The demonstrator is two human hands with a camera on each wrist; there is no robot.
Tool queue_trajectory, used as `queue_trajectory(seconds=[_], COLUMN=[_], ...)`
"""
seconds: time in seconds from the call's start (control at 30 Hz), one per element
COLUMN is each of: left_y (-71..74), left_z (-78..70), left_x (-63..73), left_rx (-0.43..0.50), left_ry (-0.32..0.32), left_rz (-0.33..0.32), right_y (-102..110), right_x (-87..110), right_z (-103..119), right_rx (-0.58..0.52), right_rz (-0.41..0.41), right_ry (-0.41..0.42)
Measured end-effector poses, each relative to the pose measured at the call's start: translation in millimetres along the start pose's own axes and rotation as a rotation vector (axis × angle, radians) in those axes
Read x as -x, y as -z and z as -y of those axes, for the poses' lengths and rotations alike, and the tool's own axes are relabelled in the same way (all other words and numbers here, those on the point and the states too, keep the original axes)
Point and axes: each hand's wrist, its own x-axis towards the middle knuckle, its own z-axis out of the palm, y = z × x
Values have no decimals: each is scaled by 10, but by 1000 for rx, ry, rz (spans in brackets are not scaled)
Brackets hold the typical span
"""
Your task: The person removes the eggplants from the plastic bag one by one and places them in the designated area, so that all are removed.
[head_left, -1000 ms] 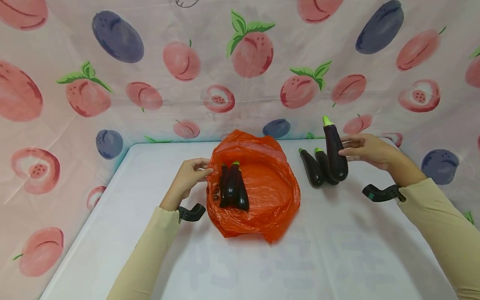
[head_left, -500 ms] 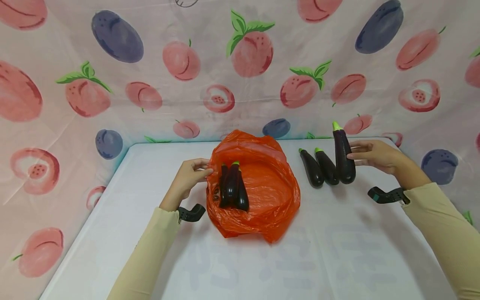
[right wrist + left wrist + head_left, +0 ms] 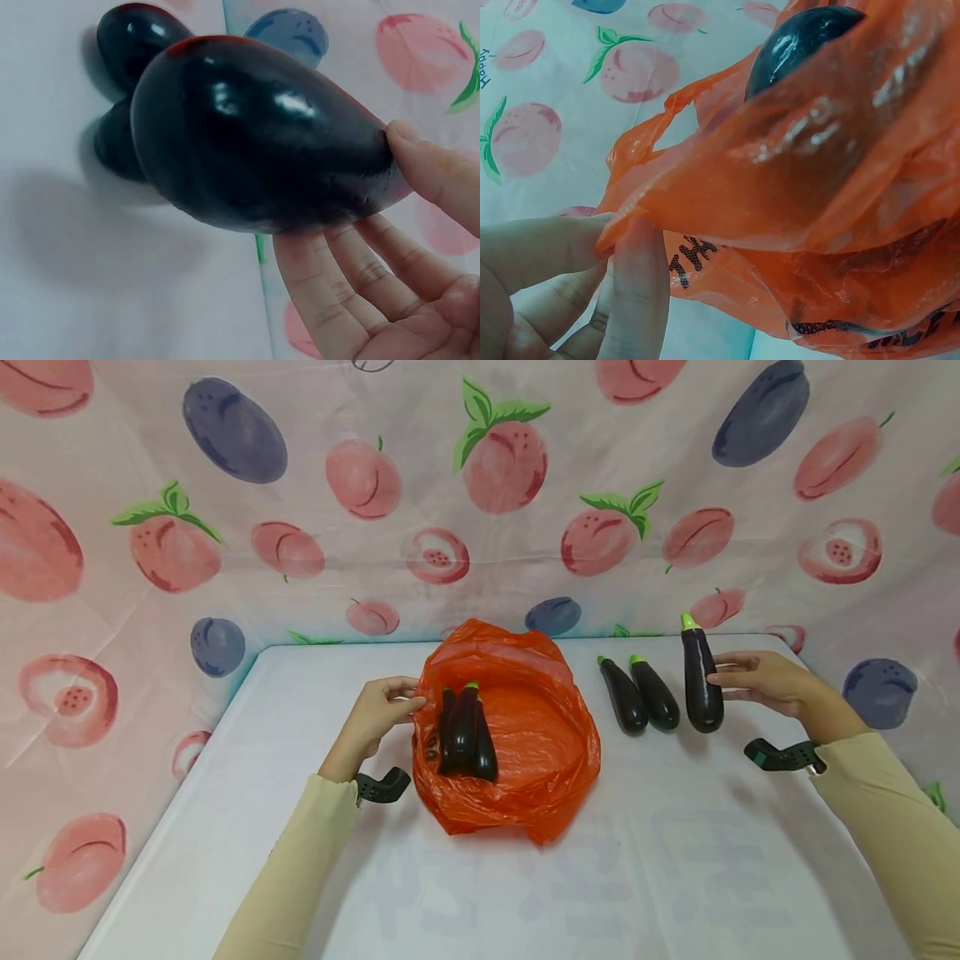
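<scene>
Between the thumb and fingers of the right hand [image 3: 772, 685] was an eggplant [image 3: 702, 689], clamped with the thumb on one side and the other fingertips against another. Its green tip pointed away from the person, its thick, shiny end nearer. To the left of those fingers, past the held one, two loose eggplants [image 3: 624, 697] lay side by side on the white table [image 3: 660, 860]. Well apart from the right fingers, the left hand [image 3: 378, 714] pinched the rim of an orange plastic bag [image 3: 540, 735] between thumb and finger, at the bag's left edge. The bag spread to the right of that pinch with its mouth open, and three bunched eggplants [image 3: 465, 735] lay inside, on the side nearest the left fingers. Black lettering [image 3: 690, 262] showed on the bag just beside the pinching fingers. Behind each hand's fingers, at the wrist, sat a small black camera [image 3: 783, 756], next to a pale yellow sleeve [image 3: 885, 835]. Beyond all the fingers hung a fruit-patterned cloth [image 3: 435, 410].
</scene>
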Motion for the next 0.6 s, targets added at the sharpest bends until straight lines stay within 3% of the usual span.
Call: queue_trajectory(seconds=[0.6], left_y=[13], left_z=[-3], left_x=[7], left_rx=[7], left_ry=[-2], left_rz=[1], right_y=[-33], right_x=[-123], right_z=[-190], right_rx=[-39], right_rz=[-29], right_ry=[-21])
